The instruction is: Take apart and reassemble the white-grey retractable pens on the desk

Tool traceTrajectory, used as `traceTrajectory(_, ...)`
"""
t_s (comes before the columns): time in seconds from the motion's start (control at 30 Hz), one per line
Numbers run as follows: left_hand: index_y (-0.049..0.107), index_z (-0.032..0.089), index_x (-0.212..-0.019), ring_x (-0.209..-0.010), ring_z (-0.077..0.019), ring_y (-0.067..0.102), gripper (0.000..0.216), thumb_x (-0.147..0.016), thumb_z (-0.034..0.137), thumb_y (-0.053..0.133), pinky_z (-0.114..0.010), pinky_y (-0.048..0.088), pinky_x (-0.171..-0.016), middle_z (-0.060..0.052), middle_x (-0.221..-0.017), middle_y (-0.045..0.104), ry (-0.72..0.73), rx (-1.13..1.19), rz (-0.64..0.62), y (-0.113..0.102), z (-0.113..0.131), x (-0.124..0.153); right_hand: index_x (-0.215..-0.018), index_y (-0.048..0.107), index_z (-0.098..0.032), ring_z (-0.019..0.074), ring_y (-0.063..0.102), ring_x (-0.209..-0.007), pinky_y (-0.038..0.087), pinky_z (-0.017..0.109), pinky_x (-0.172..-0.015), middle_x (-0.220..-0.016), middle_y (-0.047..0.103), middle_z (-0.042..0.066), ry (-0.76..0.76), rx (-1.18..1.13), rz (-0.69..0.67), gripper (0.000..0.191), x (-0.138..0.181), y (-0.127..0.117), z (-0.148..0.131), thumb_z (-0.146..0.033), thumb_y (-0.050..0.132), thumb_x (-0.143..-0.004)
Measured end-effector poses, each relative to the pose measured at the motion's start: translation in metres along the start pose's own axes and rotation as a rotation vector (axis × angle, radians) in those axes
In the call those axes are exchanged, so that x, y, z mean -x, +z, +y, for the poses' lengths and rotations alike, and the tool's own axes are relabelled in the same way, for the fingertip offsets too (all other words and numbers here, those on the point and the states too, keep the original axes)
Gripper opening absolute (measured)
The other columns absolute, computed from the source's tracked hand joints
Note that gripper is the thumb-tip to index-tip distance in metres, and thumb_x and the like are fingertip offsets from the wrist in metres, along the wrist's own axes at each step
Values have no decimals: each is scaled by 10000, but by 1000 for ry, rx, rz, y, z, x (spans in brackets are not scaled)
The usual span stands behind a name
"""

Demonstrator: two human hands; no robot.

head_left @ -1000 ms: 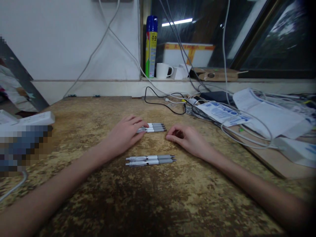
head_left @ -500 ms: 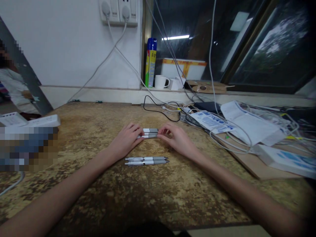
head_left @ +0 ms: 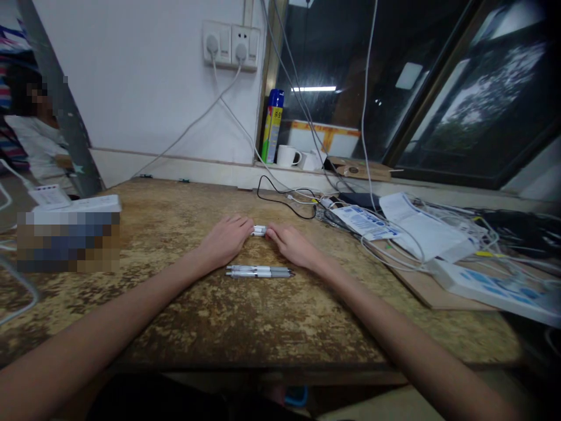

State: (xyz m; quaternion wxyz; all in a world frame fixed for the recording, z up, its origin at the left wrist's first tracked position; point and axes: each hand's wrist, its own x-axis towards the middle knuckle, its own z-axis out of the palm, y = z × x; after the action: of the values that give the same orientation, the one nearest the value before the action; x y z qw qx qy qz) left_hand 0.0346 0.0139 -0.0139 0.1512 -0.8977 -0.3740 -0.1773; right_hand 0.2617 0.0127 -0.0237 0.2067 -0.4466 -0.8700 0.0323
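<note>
The head view shows us several slim white-and-grey plastic pens (head_left: pixel 259 230) lying side by side at the centre of the frame, between a bare left hand (head_left: pixel 230 238) and a bare right hand (head_left: pixel 291 242). The left fingers are close together and bent over the left end of these pens; the right fingers are curled, with the thumb at the right end. Whether either hand pinches firmly, we cannot tell, because most fingertips are hidden. We think the hands stand at opposite ends so that the pens lie even with each other. Lower in the frame, two matching white-and-grey plastic pens (head_left: pixel 259 272) lie parallel and close together on the worn brown wooden table (head_left: pixel 219 321), perhaps so that they do not roll. At the right, the creased white paper sheets (head_left: pixel 414 225) are, we suppose, put aside to not disturb the arms.
</note>
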Motion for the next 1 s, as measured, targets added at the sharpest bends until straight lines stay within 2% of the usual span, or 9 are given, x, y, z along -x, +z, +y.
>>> traceTrajectory(0.23,686,172,-1080,-904,-278,706,363,-1087,282,341,-366,475,-772,-136,-1050,766,-228,69,-147,-5,10,-1,-974,642,-145,214,640,-780,369,297,-718,-918,746,139,-13,40,13,301,1,2,-4,-207,371,-1089)
traceTrajectory(0.43,718,183,-1017,-834,-279,719,402,-1077,296,337,-358,470,-708,-139,-965,781,-255,97,-173,-1,9,-1,-1032,658,-125,230,653,-896,390,301,-794,-1007,749,161,-66,78,25,264,0,6,0,-157,398,-1067)
traceTrajectory(0.63,708,174,-905,-758,-253,705,440,-1083,293,323,-327,468,-667,-120,-867,768,-247,157,-199,2,4,-2,-1016,646,-124,253,622,-946,398,340,-876,-1005,730,163,-117,116,38,240,1,6,2,-151,412,-1062)
traceTrajectory(0.73,701,177,-932,-807,-260,711,464,-1100,315,291,-341,496,-733,-113,-906,769,-215,171,-180,4,0,-3,-1010,629,-144,253,614,-949,403,349,-892,-1011,718,150,-112,122,63,255,1,6,5,-203,393,-1088)
traceTrajectory(0.87,681,184,-1078,-1014,-272,710,449,-1118,333,259,-367,503,-908,-117,-1120,763,-164,169,-123,2,-6,-3,-1004,599,-178,243,616,-961,428,334,-881,-1008,698,121,-97,41,160,277,2,4,6,-330,393,-1109)
traceTrajectory(1.0,666,186,-1127,-1071,-271,703,435,-1124,338,259,-373,506,-938,-117,-1189,752,-126,155,-110,2,-8,0,-1042,602,-191,234,617,-993,440,331,-893,-1038,697,101,-92,-83,200,273,4,3,3,-391,426,-1099)
